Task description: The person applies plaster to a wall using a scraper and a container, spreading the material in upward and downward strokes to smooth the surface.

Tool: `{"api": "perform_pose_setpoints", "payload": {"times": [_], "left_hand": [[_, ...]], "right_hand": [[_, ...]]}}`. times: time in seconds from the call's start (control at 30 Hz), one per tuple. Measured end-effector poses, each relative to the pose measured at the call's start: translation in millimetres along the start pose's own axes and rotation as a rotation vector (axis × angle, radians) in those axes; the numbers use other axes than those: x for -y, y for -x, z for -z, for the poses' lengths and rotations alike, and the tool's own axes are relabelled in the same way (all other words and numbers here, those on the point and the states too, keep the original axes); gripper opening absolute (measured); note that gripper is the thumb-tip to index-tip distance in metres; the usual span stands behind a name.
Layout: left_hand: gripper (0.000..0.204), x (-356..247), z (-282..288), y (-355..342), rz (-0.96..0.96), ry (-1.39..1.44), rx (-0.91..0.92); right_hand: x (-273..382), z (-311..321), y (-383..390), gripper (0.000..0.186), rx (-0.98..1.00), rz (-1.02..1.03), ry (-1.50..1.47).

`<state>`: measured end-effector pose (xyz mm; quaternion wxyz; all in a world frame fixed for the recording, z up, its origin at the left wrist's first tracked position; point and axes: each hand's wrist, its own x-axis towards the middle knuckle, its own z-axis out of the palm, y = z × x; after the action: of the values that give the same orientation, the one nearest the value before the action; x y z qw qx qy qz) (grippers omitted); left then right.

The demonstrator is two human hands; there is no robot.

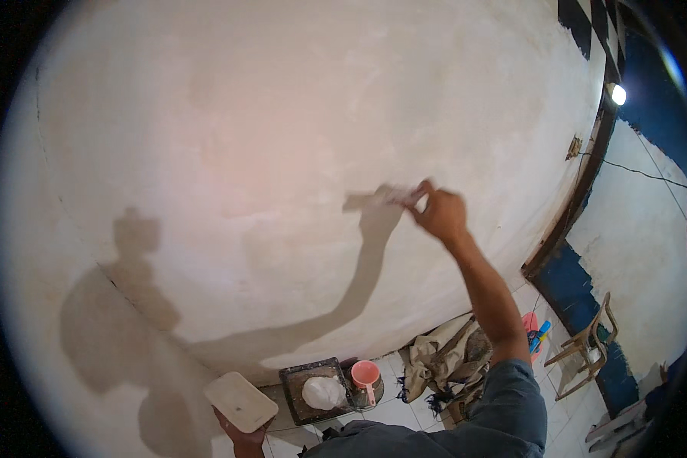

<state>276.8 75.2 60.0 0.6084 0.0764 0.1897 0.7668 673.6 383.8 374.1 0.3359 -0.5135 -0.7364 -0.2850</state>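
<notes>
My right hand [442, 214] is raised in front of a pale, patchily coated wall [282, 114]. Its fingers are closed on a flat scraper [404, 195], smeared by motion, which is against or very near the wall. Whether the blade touches the surface I cannot tell. Low on the left, my left hand [244, 441] grips a whitish rectangular board [240, 402] with rounded corners from below, and most of its fingers are hidden under it.
On the tiled floor by the wall lie a dark tray [291, 393] with a white bag-like lump [324, 393], a pink dipper [366, 373] and crumpled sacks [439, 362]. Farther right stand a wooden chair [588, 347] and a lit lamp [617, 95].
</notes>
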Motion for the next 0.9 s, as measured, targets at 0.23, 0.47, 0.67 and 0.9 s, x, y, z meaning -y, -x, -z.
{"api": "perform_pose_setpoints", "payload": {"times": [0.23, 0.47, 0.67, 0.9], "left_hand": [[0.063, 6.6, -44.7, -5.9, -0.148, -0.195, 0.057], [0.056, 9.8, -77.9, -0.3, 0.082, -0.059, -0.192], [0.059, 17.4, -41.8, -2.7, -0.199, -0.5, 0.058], [0.055, 18.8, -69.9, -6.7, 0.007, -0.233, -0.067]], "right_hand": [[-54.0, 31.5, -113.1, 0.043, -0.352, -0.334, 0.19], [-53.5, 42.3, -75.2, 0.03, -0.606, -0.224, 0.03], [-2.1, -30.7, -2.5, 0.031, -0.093, 0.045, 0.044], [-145.8, 120.0, -135.8, 0.05, -0.885, -0.64, -0.24]]}}
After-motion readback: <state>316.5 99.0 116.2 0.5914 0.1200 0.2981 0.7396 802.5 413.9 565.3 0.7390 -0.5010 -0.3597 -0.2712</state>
